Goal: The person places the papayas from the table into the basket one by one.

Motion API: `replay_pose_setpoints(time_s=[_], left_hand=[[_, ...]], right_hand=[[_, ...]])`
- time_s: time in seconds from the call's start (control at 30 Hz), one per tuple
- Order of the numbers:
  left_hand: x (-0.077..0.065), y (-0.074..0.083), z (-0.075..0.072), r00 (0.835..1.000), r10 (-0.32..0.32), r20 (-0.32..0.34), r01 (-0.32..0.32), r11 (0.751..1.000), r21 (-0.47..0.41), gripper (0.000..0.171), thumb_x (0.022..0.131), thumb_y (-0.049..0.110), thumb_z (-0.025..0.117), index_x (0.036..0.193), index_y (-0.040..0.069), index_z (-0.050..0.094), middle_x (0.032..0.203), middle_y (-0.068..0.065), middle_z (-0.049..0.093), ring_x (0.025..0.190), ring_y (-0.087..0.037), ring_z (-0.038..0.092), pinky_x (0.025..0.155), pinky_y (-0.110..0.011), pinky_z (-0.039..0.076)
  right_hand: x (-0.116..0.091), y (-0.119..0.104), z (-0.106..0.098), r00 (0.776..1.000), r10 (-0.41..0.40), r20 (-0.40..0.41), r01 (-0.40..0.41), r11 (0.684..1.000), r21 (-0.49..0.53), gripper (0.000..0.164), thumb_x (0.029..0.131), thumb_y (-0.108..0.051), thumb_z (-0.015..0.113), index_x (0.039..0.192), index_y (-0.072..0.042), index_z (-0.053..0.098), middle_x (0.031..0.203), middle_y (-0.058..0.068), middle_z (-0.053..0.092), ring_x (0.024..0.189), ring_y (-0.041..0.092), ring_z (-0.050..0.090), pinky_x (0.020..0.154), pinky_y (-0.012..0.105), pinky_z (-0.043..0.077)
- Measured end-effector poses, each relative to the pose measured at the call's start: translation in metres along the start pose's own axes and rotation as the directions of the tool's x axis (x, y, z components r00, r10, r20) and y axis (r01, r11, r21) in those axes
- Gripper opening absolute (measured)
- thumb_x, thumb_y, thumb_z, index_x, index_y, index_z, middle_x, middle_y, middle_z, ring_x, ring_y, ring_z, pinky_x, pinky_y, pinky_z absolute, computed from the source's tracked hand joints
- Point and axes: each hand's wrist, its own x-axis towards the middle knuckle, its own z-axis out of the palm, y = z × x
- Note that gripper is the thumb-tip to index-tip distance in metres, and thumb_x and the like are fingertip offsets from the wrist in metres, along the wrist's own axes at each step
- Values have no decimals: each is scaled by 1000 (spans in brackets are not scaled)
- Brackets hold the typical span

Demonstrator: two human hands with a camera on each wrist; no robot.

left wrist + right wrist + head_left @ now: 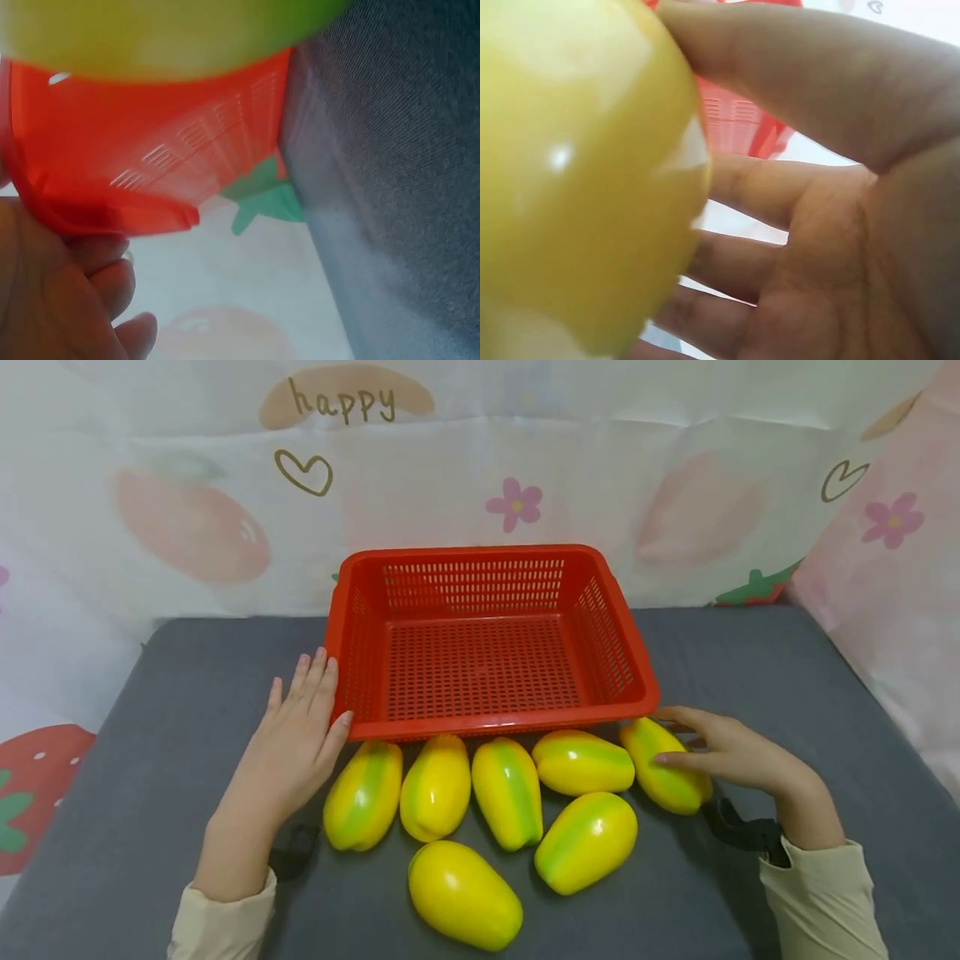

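Head view had your right hand (727,752) pretty clearly grasping the rightmost papaya (670,783), long axis slanting back and rightward from the near-right corner of the red basket (480,725), your left hand (295,745) straight-fingered against its left side.

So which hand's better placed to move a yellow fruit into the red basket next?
Probably the right hand: it holds the rightmost fruit, near the front right corner of the basket. The left hand rests at the basket's left edge and holds no fruit.
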Motion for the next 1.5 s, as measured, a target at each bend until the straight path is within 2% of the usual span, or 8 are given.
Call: replay_pose_setpoints(time_s=[0.23, 0.4, 0.57, 0.87, 1.17, 1.5], left_hand=[[-2, -9, -4, 999, 20, 49, -22, 999, 47, 67, 100, 33, 40, 149, -3, 12, 156, -17, 6, 143, -32, 2, 113, -51, -3], [-2, -10, -2, 999, 43, 8, -43, 999, 31, 69, 99, 35, 42, 149, -2, 10, 156, -17, 8, 143, -32, 3, 113, -52, -2], [-1, -11, 1, 998, 59, -36, -59, 998, 1, 67, 100, 32, 40, 150, -1, 10, 156, -17, 9, 143, -31, 5, 113, -51, -1], [-2, -12, 5, 995, 64, -70, -66, 998, -20, 63, 101, 28, 38, 150, -1, 12, 156, -16, 9, 144, -30, 4, 113, -51, 0], [-1, -10, 6, 995, 61, -76, -62, 998, -15, 63, 100, 26, 39, 150, -1, 12, 157, -16, 8, 144, -29, 4, 113, -51, 1], [-2, -10, 5, 995, 61, -74, -62, 998, -1, 62, 100, 26, 39, 149, -2, 13, 156, -17, 9, 144, -30, 5, 113, -50, 0]], right_hand=[[0, 2, -1, 998, 30, 51, -31, 999, 22, 63, 91, -32, 63, 141, -2, 38, 136, 20, 47, 119, 37, 49, 88, 49, 48], [-2, 5, -1, 994, 64, 94, -69, 996, 51, 66, 90, -32, 63, 142, -3, 35, 134, 21, 48, 116, 36, 52, 86, 46, 49], [-4, 6, -2, 993, 71, 97, -75, 996, 44, 66, 91, -33, 62, 143, -4, 33, 131, 20, 51, 114, 37, 53, 82, 44, 51], [-5, 3, -5, 997, 71, 34, -72, 996, 48, 62, 90, -34, 63, 141, -9, 37, 126, 16, 54, 111, 34, 53, 83, 43, 50], [-15, 7, -13, 997, 55, -57, -53, 998, 29, 63, 91, -28, 63, 145, -14, 34, 125, 13, 53, 107, 28, 53, 76, 30, 50], [-20, 7, -20, 982, 66, -178, -55, 996, 68, 64, 91, -23, 64, 146, -14, 33, 132, 13, 48, 108, 32, 54, 75, 21, 50]])
